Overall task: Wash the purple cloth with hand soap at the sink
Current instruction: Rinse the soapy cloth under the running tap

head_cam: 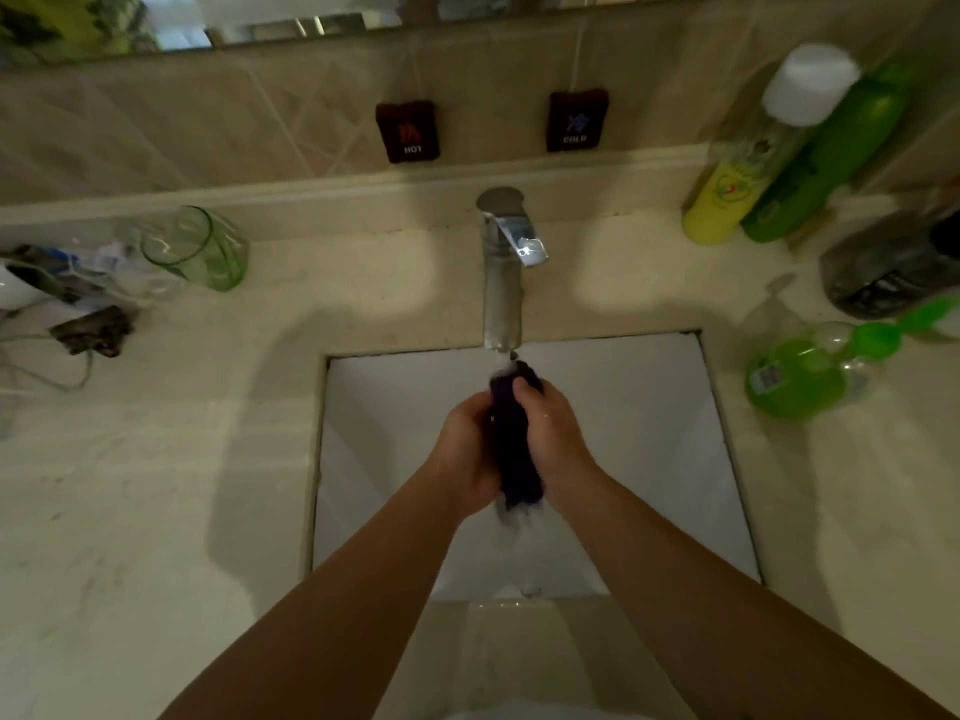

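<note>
Both hands, left hand [467,449] and right hand [553,439], are holding their grip clamped on the bunched purple cloth [511,444] under the faucet [501,272], over the white sink [649,433].

Cloth [511,439] between both hands — under tap [503,283], over sink [649,407].
</note>
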